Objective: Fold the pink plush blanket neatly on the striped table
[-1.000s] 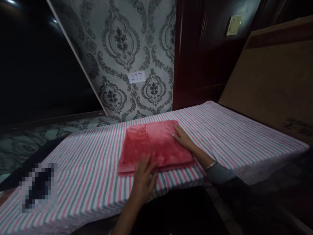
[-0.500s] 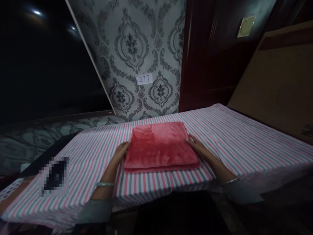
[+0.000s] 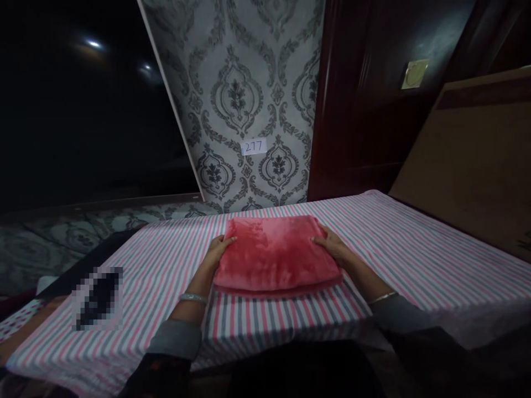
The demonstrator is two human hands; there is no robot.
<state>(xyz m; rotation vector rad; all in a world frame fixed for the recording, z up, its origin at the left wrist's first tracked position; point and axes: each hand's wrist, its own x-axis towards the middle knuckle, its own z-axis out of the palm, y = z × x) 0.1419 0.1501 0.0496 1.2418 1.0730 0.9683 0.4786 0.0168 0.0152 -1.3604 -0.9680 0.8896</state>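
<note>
A red plush cloth [image 3: 277,254], folded into a thick rectangle, lies on the striped tablecloth in front of me. My left hand [image 3: 218,250] grips its left side, thumb on top and the other fingers out of sight beneath the edge. On the opposite side, my right hand [image 3: 332,244] holds the cloth in the same way, thumb pressed on the upper face. The front edge shows stacked layers, with the top one bulging slightly over the lower.
A pink, grey and white striped tablecloth [image 3: 415,249] covers the table. Behind it are a patterned wall with a paper label [image 3: 254,146] and a large dark screen [image 3: 91,110]. A brown cardboard panel [image 3: 468,149] leans at right. Another person's arm [image 3: 31,326] rests at the left.
My thumbs have moved inward onto the cloth's top, and both hands now grip its sides. The cloth's front looks slightly more bulged. The view has tilted up a little.
</note>
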